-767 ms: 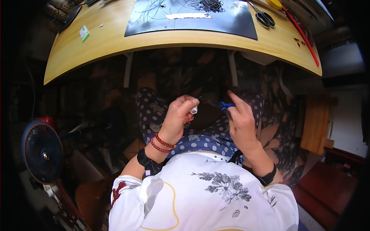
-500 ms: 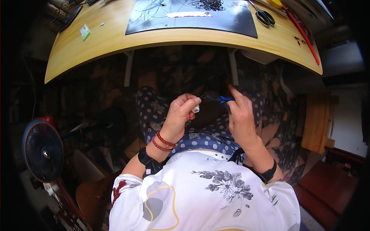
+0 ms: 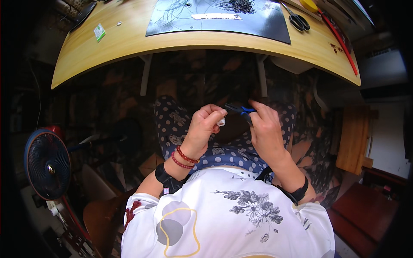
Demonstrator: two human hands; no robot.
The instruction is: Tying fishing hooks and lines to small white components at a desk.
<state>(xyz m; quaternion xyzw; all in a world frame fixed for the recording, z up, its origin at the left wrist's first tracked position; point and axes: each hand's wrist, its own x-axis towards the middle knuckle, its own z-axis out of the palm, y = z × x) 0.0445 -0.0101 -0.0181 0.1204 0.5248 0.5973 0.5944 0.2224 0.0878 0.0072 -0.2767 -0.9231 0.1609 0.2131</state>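
Over my lap, my left hand (image 3: 204,125) is closed in a pinch of thumb and forefinger. What sits between those fingertips is too small to make out. A small white wrapped piece (image 3: 221,122) shows just below the thumb, on or against a finger; I cannot tell which. My right hand (image 3: 266,129) grips a pair of pliers (image 3: 244,110) with blue handles and dark jaws, its forefinger stretched out along them. The jaws point left and lie right by my left fingertips. Whether they are closed on anything cannot be seen.
Ahead stands a wooden table (image 3: 107,56) with a black mat (image 3: 258,32) bearing a heap of black loops (image 3: 236,6), thin dark strands and a white strip (image 3: 216,16). Scissors (image 3: 300,22) and a red rod (image 3: 344,47) lie to the right. A fan (image 3: 48,165) stands at left.
The pliers and my right hand have shifted slightly left, so the jaws are now nearer my left fingertips. A small dark loop seen there before no longer shows clearly.
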